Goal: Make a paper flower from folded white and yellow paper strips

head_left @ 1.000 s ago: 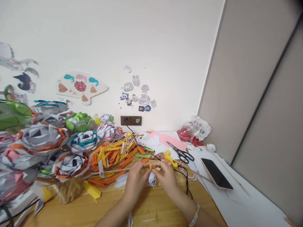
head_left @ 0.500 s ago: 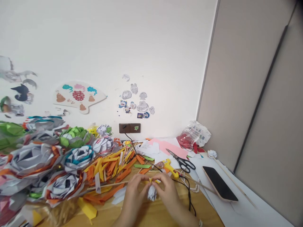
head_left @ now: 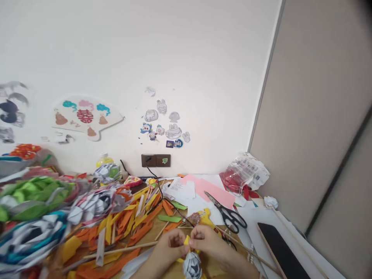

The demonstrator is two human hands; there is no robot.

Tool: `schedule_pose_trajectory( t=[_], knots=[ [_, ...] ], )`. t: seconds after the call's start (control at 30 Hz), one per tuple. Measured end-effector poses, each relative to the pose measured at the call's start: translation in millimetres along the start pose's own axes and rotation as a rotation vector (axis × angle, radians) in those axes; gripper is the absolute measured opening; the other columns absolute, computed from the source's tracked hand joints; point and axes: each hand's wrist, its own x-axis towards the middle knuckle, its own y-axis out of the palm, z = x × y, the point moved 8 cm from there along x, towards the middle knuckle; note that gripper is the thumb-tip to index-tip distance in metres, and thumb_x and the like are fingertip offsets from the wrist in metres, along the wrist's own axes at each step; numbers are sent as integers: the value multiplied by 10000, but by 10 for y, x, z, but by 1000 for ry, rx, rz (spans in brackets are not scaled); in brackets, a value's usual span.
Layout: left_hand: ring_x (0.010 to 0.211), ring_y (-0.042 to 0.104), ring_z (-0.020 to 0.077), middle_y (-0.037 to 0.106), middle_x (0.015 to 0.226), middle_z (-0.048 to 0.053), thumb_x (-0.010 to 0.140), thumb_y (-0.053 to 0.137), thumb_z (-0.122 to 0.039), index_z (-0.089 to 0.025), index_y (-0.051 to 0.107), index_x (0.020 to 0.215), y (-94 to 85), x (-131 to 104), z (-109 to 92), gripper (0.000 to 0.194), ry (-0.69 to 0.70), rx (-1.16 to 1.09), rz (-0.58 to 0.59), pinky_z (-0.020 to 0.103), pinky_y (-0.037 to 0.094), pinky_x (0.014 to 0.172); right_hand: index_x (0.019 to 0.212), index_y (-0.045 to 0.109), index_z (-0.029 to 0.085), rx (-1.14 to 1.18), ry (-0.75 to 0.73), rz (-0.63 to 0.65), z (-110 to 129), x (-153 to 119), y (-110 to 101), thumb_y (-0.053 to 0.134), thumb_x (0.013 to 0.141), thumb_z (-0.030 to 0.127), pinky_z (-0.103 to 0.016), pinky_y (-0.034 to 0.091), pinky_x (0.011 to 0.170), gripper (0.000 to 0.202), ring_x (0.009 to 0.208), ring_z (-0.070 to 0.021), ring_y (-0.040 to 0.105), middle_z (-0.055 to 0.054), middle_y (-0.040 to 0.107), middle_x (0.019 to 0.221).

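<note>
My left hand [head_left: 173,248] and my right hand [head_left: 205,242] meet low in the middle of the head view. Fingertips of both pinch a small folded yellow paper piece [head_left: 186,240]. Just below them is a white folded-paper flower [head_left: 192,266], with more yellow paper at its lower edge. Whether the flower is held or hangs from the yellow piece is partly hidden by the fingers. A wooden stick [head_left: 122,251] lies left of my left hand. Beyond my right hand rests a yellow glue gun [head_left: 207,219], partly covered by that hand.
Large paper flowers [head_left: 37,193] crowd the left side. Loose orange and yellow paper strips [head_left: 128,219] spread beside them. Black scissors [head_left: 225,211], pink paper [head_left: 200,190], a plastic bag [head_left: 245,174] and a phone [head_left: 281,250] lie right. A cable [head_left: 158,182] runs from the wall socket [head_left: 156,160].
The view has moved closer to the table and shifted. The white flower shows more fully below my hands, and the yellow piece now stands up between my fingertips.
</note>
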Motion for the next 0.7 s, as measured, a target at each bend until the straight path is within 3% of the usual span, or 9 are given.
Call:
schedule_pose_trajectory(
  t=[0.17, 0.37, 0.53, 0.7],
  knots=[
    [458, 390, 65, 446, 497, -58, 509, 736, -406, -157, 435, 576, 18, 9, 35, 396, 9, 94, -111, 200, 297, 466, 674, 489, 150, 117, 27, 227, -231, 61, 3, 799, 466, 364, -225, 389, 563, 430, 555, -99, 536, 9, 578, 635],
    [502, 374, 72, 441, 538, -50, 608, 650, -306, -161, 423, 578, -25, -74, 48, 272, -74, 218, -185, 199, 282, 481, 647, 483, 160, -12, -26, 62, -281, 47, -78, 712, 574, 310, -202, 374, 520, 284, 542, -88, 486, 35, 507, 598],
    [532, 393, 85, 434, 552, -49, 635, 617, -285, -150, 462, 607, -15, -74, 42, 208, -127, 266, -144, 201, 293, 505, 612, 472, 165, -156, -35, -31, -220, -23, -82, 590, 605, 164, -187, 345, 479, 118, 511, -80, 453, 40, 483, 570],
    [527, 406, 88, 461, 550, -37, 629, 622, -316, -156, 450, 570, -33, -79, 73, 243, -147, 256, -147, 202, 303, 502, 605, 511, 161, -413, -222, -84, -116, -112, -98, 545, 648, 139, -204, 353, 494, 59, 530, -103, 483, 11, 525, 573]
  ],
)
